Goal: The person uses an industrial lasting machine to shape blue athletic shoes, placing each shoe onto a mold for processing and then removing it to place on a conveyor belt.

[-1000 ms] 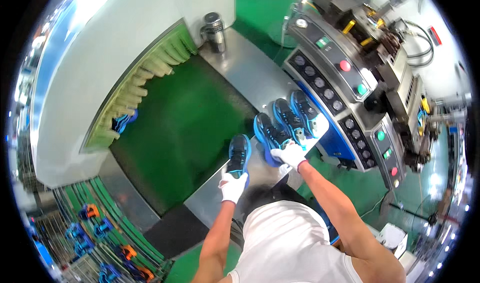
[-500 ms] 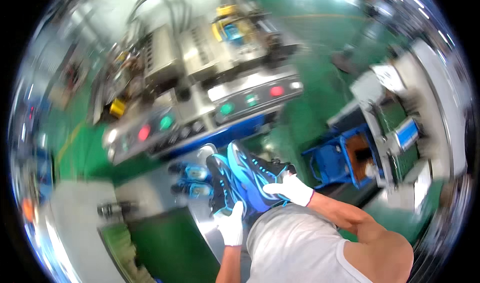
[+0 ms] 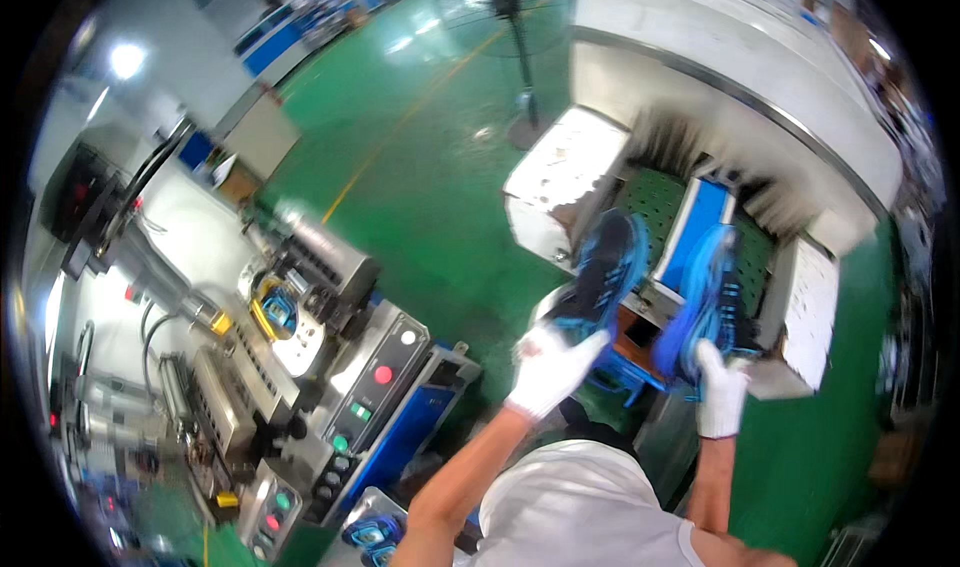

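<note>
In white gloves, both my hands are up in front of me, each closed around the heel end of a shoe. My left hand [image 3: 552,367] grips a black-and-blue sneaker [image 3: 603,277], toe pointing away. In my right hand [image 3: 722,395] is a matching sneaker [image 3: 700,302], tilted so that its bright blue side shows. The two shoes are apart, over the near end of a white machine [image 3: 815,317] with a green perforated conveyor [image 3: 648,205] and a bristle curtain across its opening. A blue strip [image 3: 697,232] runs along the middle of the conveyor, between the shoes.
A press machine [image 3: 380,387] with red and green buttons stands at my left. More blue shoes [image 3: 372,532] lie below it. A blue stool [image 3: 618,379] sits under the conveyor's near end. Farther off is a standing fan [image 3: 522,67] on the green floor [image 3: 440,177].
My view has turned right, from the press to the conveyor machine. The sneakers, held close together before, are now apart and over the conveyor's near end.
</note>
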Available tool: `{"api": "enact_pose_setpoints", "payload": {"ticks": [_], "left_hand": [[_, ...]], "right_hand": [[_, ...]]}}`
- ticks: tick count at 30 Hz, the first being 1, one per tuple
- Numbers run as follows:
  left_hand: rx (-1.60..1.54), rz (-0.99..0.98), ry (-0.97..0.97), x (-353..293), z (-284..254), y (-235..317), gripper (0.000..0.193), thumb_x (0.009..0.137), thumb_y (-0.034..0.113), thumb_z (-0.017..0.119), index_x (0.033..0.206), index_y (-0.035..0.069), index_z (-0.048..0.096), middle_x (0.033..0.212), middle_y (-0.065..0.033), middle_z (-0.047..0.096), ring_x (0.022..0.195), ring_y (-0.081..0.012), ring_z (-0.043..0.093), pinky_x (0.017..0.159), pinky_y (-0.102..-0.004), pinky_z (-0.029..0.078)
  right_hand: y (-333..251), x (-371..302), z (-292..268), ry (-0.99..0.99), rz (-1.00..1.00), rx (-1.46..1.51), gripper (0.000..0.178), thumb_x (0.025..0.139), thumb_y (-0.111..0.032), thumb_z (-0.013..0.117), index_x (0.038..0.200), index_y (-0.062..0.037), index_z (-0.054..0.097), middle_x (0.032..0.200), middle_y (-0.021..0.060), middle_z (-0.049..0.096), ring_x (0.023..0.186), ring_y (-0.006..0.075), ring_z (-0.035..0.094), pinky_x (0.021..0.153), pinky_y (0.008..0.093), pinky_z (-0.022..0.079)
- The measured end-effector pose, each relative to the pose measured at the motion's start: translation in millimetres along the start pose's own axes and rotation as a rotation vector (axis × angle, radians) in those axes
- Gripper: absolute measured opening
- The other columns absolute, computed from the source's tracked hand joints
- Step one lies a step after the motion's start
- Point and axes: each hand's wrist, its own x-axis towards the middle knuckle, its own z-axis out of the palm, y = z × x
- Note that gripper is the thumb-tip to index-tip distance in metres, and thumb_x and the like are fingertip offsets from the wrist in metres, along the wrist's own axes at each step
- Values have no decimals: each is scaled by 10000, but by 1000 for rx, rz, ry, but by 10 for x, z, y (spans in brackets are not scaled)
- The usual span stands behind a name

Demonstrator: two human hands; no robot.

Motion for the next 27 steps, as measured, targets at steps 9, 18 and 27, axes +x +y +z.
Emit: {"api": "enact_pose_setpoints", "payload": {"ticks": [9, 18, 27], "left_hand": [[220, 283, -16, 2505, 1763, 307, 834, 916, 301, 594, 1575, -50, 222, 1565, -311, 363, 1416, -460, 415, 1170, -507, 351], [32, 366, -105, 1044, 771, -449, 694, 968, 267, 610, 1558, 24, 335, 1460, -283, 499, 1335, -410, 531, 1120, -425, 443], [273, -813, 759, -3434, -512, -2605, 473, 975, 362, 589, 1356, 83, 616, 1301, -186, 673, 1223, -339, 640, 1043, -419, 491]], "right_hand": [[256, 1809, 82, 328, -156, -643, 695, 969, -419, 660, 1467, 34, 490, 1430, 243, 582, 1254, 362, 601, 1062, 407, 459], [-669, 1523, 772, 320, -543, -195, 556, 1012, -200, 646, 1474, 56, 473, 1441, 238, 570, 1304, 327, 586, 1096, 426, 480], [-288, -1102, 2643, -1693, -568, -75, 775, 903, -235, 757, 1520, 49, 386, 1509, 271, 497, 1417, 354, 486, 1178, 405, 381]]}}
